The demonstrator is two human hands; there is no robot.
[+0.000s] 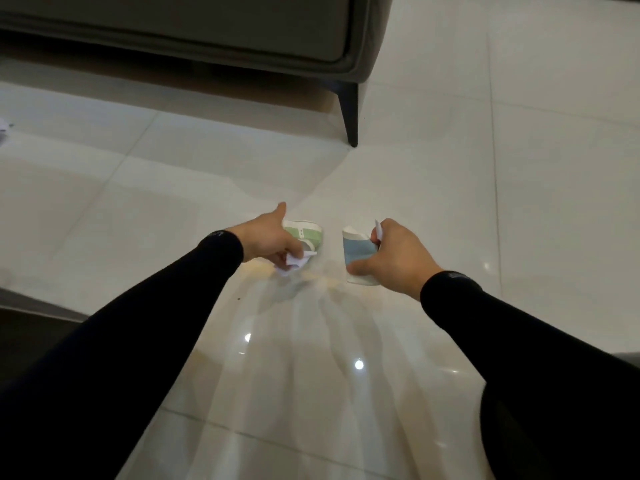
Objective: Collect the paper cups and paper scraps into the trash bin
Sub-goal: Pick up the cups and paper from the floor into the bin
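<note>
At mid-frame the left hand [268, 242] gripped a green cup [306, 233] plus a paper scrap [292, 263]; the right hand [394, 254] clutched a blue cup [358, 252] and a scrap. Farther off, at the left edge, another scrap [4, 126] lay on the floor [519, 168]. No bin showed, so dumping apparently remained.
</note>
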